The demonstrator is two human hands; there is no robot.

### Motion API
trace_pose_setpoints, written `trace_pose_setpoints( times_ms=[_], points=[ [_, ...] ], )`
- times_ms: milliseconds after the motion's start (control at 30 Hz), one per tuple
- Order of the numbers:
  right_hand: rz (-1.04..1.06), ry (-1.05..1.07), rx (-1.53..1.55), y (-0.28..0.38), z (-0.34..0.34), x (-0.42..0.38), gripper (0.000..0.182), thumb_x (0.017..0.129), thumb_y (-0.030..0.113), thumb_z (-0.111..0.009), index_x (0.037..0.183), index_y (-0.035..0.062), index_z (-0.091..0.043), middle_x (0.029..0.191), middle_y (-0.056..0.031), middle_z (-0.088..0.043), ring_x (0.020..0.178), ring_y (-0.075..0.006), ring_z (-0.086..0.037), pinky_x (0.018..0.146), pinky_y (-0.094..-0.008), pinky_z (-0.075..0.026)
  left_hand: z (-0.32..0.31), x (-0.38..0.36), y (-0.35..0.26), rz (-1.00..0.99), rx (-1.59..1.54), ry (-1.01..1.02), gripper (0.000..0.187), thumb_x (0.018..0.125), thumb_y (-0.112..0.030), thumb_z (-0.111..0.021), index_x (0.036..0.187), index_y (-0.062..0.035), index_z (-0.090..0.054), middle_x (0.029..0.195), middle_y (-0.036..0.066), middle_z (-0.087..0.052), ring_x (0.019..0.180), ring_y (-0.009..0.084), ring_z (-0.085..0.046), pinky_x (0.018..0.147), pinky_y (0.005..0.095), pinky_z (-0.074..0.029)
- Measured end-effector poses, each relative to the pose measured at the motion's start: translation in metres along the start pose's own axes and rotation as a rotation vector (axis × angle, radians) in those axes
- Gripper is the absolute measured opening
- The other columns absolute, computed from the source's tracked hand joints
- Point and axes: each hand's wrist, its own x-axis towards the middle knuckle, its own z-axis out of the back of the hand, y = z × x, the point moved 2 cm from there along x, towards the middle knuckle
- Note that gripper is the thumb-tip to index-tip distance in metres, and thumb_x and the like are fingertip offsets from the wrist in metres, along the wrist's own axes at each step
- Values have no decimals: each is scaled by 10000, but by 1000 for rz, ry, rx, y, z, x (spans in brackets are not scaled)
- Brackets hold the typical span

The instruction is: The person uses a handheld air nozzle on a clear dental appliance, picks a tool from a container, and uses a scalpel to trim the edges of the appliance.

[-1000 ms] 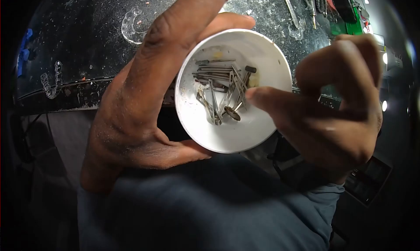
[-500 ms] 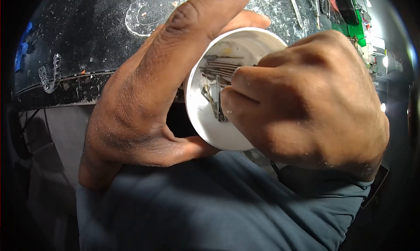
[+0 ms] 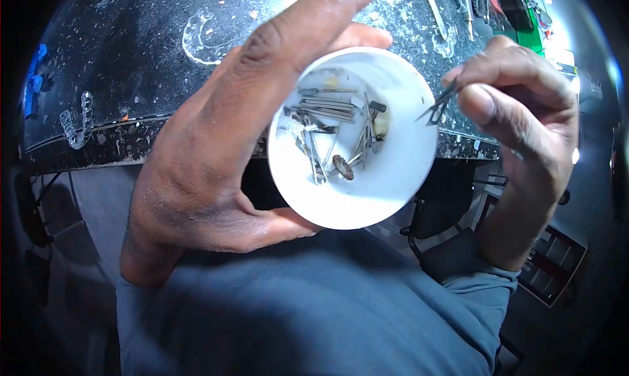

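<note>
My left hand is wrapped round a white cup, whose open mouth faces me. Inside the cup lie several thin metal burs, with a small brown wheel-shaped bit near the bottom of the group. My right hand is just right of the rim, thumb and forefinger pinched on a small dark pointed metal piece. Its tip splits into fine points that overlap the cup's right edge in view. Its exact kind is not clear.
A dusty black bench spans the back. Clear dental aligners lie on it, one curved aligner behind my left hand and another aligner at the front left edge. A metal tool lies behind the cup. An open drawer is low right.
My right hand has come out of the cup and moved right and upward, now pinching the dark pointed piece. The cup's contents are uncovered. My left hand keeps its grip.
</note>
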Motion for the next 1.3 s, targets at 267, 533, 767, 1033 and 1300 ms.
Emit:
trace_pose_setpoints(
  times_ms=[267,533,767,1033,1300],
  points=[
    [-367,-288,632,-28,-32,-22,206,837,212,-609,812,18,-544,649,26,-385,588,-67,-380,544,-199,-307,19,-1,-8,91,91,127,1299,544,-318,-916,1468,59,-85,1391,311,-364,1242,332,-495,1047,426,-414],
    [-263,-306,712,-12,-43,-19,194,835,195,-625,808,17,-552,660,22,-426,590,-63,-379,562,-211,-316,2,-3,-18,197,84,36,1250,541,-272,-918,1467,50,-143,1456,254,-298,1335,298,-385,1089,400,-368],
    [-198,-285,787,-8,-51,-18,110,824,54,-655,899,-26,-649,876,-77,-659,818,-93,-607,779,-201,-456,4,9,-42,181,660,145,1178,497,-209,-938,1439,32,-274,1500,215,-249,1380,302,-315,1102,391,-350],
    [62,-446,437,-23,-60,-21,116,825,40,-687,922,-23,-678,868,-37,-636,827,-109,-603,787,-224,-462,3,9,-43,33,736,55,1091,481,-384,-924,1363,9,-417,1432,212,-366,1352,317,-342,1106,404,-296],
    [217,-634,713,-20,-74,-18,160,850,25,-660,991,-49,-662,945,-90,-656,853,-130,-614,796,-245,-475,-7,10,-55,50,760,-227,204,712,-186,-784,844,-64,-686,1280,218,-509,1297,283,-393,1120,474,-142]
  ],
)
